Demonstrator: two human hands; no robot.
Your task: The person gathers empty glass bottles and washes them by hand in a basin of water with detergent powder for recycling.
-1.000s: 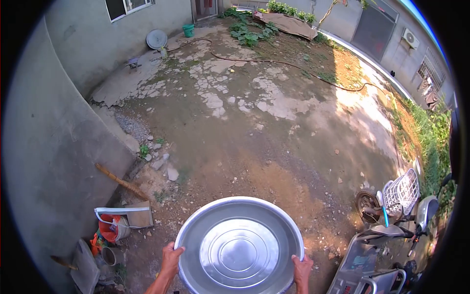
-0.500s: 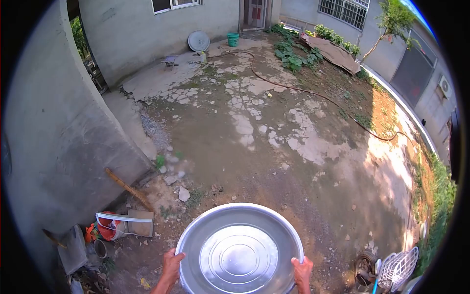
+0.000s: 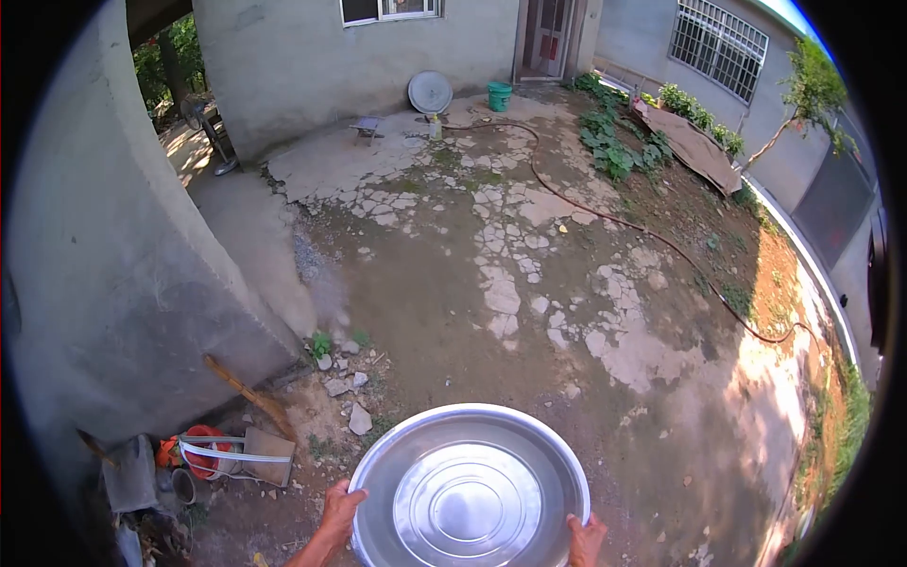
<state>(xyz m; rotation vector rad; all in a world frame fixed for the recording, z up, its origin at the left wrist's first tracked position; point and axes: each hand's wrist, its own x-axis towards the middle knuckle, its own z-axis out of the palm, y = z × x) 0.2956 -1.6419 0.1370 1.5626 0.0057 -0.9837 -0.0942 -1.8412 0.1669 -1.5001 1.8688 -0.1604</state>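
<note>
A wide, round metal basin [image 3: 468, 430] is held low in front of me, its shiny ringed bottom showing and nothing visible inside. My left hand [image 3: 338, 512] grips the left rim, thumb over the edge. On the right rim my right hand [image 3: 586, 541] is closed in the same way, with its thumb on the inner side. The fingers under the rim are hidden.
A wooden stick [image 3: 250, 395], a red bucket [image 3: 200, 454] and a grey pot [image 3: 185, 487] lie by the left wall. A brown hose [image 3: 652, 231] crosses the yard. Farther off are a green bucket [image 3: 499, 96], a round metal lid [image 3: 430, 93] and a small stool [image 3: 367, 127].
The view has swung left, so the yard's far objects sit further right and lower. The white basket at the lower right has left the view. Both hands still hold the basin.
</note>
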